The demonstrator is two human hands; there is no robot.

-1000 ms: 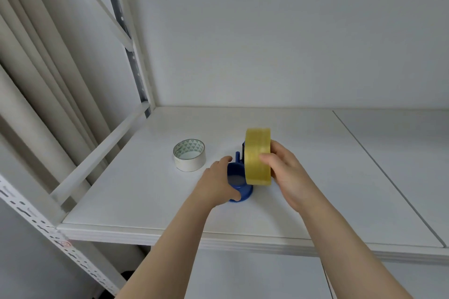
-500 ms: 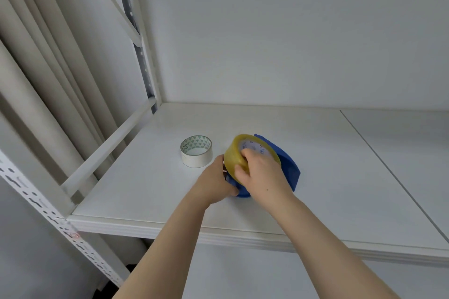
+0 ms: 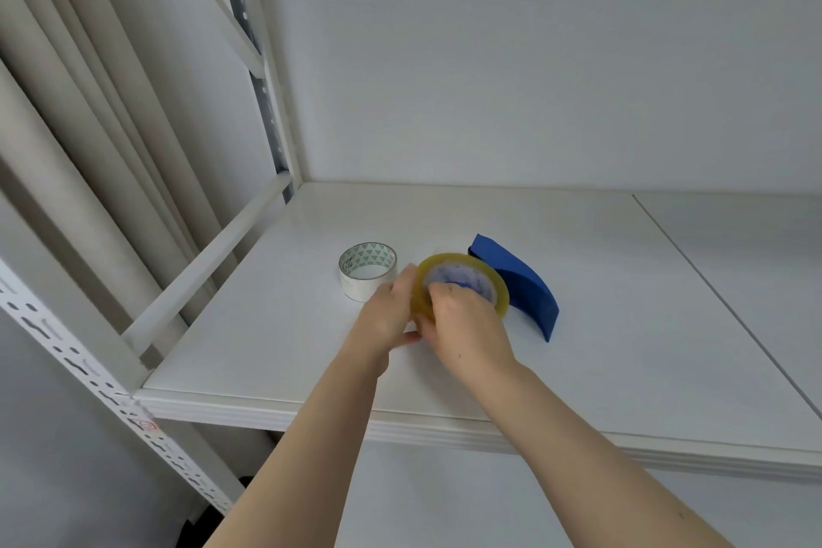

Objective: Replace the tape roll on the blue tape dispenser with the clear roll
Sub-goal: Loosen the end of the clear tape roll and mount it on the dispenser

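Head view: clear roll being fitted to the blue dispenser

1. Shelf (image 3: 267, 325). White board on a slotted metal rack, wall behind; serves as the work surface, with every item grouped near its left-centre, within easy reach.

2. Blue tape dispenser (image 3: 525, 285). Lies on the shelf, its curved body sweeping out to the right of the hands; judged to be laid on its side so the hub faces up to take a roll.

3. Right hand (image 3: 467, 325). Closed over the near rim of the clear roll, fingers pressing on its face, apparently seating it on the hub.

4. Left hand (image 3: 387, 316). Curled against the roll's left edge. Whether it grips the roll or steadies the dispenser beneath cannot be told.

5. Clear roll (image 3: 462, 280). Yellowish, tilted, sitting over the dispenser's hub end, blue showing through its core. Placement looks under way, not confirmed home.

6. White roll (image 3: 367, 271). Flat on the shelf just left of the hands, patterned core upward; presumably the removed roll, set aside.
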